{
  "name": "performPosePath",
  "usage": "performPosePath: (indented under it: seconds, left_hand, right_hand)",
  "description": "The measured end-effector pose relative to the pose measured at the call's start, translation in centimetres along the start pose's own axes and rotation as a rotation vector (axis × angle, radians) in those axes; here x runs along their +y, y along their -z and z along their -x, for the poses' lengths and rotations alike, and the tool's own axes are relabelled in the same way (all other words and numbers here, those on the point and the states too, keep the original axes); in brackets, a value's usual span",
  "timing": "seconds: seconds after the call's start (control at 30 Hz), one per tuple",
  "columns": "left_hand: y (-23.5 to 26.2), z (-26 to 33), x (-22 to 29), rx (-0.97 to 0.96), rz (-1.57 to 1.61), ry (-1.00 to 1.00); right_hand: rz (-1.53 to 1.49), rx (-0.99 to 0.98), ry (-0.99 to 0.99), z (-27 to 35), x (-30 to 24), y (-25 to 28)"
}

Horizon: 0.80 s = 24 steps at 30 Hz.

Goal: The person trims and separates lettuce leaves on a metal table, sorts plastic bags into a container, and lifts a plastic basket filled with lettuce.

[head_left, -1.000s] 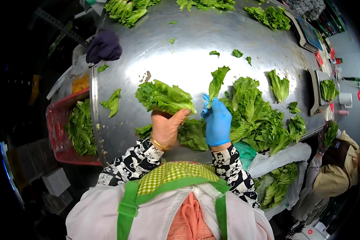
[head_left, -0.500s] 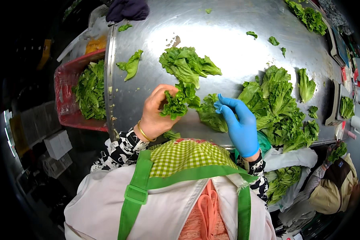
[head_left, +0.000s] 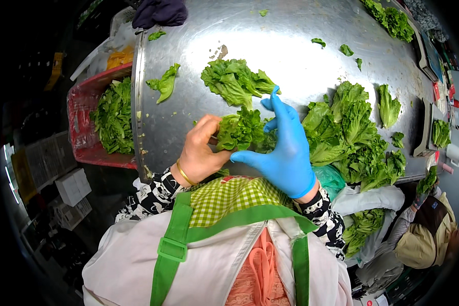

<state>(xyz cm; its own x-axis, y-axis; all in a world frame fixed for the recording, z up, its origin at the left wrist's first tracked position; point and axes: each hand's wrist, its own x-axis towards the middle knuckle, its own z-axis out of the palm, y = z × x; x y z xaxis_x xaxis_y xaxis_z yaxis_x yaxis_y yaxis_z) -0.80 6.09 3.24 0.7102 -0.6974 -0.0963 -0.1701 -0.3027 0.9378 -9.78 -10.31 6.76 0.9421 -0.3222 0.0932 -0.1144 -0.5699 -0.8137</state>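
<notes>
My bare left hand [head_left: 201, 148], with a gold bangle at its wrist, is closed around a head of lettuce [head_left: 241, 130] above the metal table near its front edge. Opposite it is my right hand [head_left: 285, 148] in a blue glove, thumb and fingers spread wide beside the lettuce, with nothing gripped in it. Its thumb reaches under the leaves; whether it touches them I cannot tell. Just beyond my hands lies loose lettuce [head_left: 234, 79] on the metal. A single leaf [head_left: 164, 83] lies to the left.
A heap of lettuce [head_left: 352, 132] covers the table's right side. Off the left edge stands a red crate [head_left: 81, 122] with lettuce in it. A grey scale [head_left: 426, 127] stands at the right edge. Another person [head_left: 428, 232] at the lower right holds lettuce. Dark cloth [head_left: 160, 13] lies at the far left.
My right hand has spread from a pinch and moved left to the held lettuce. The lettuce in my left hand has turned and shifted slightly right.
</notes>
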Motion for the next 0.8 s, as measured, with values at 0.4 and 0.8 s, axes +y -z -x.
performPosePath:
  seconds: [0.4, 0.8]
  left_hand:
    - [0.7, 0.8, -0.1, -0.104, -0.187, -0.066]
    - [0.2, 2.1, 0.0, -0.098, -0.228, -0.084]
  right_hand:
    - [-0.281, 0.152, -0.178, 1.0, 0.5, -0.7]
    - [-0.259, 0.014, -0.200, 2.3, 0.4, -1.9]
